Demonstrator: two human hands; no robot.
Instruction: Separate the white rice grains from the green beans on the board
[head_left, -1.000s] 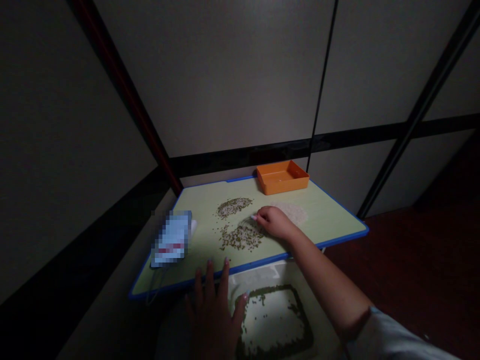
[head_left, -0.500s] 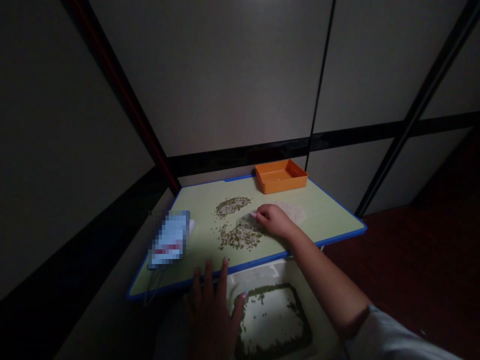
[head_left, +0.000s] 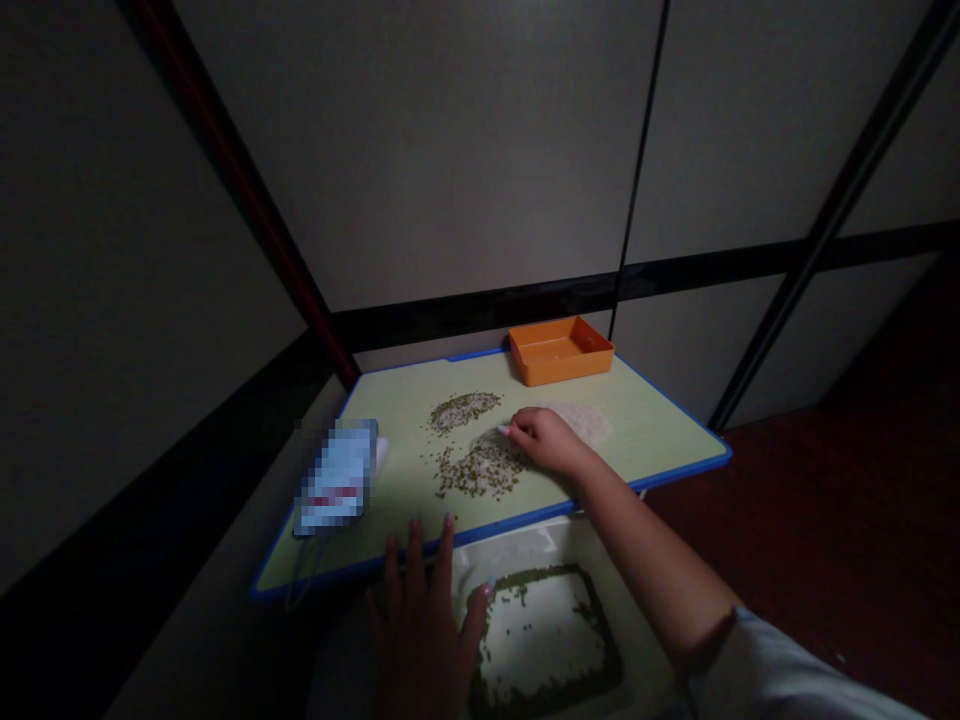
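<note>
My right hand (head_left: 546, 438) is closed in a pinch at the right edge of a near pile of mixed green beans and pale grains (head_left: 480, 472). What its fingertips hold, if anything, is too small to make out. Just behind the wrist lies a pale, rice-like heap (head_left: 581, 420), partly covered by the hand. Farther back on the table is a second mixed pile (head_left: 461, 410). My left hand (head_left: 427, 620) has its fingers spread, with the fingertips at the table's front edge.
The pale green table (head_left: 637, 410) has a blue rim. An orange tray (head_left: 562, 370) stands at its back right, and a blurred blue object (head_left: 341, 475) lies on the left. Below the front edge, a whitish bin (head_left: 540, 540) holds green beans around its floor's border. Cabinet panels rise behind.
The view has shifted very slightly. Both hands and the piles look practically the same.
</note>
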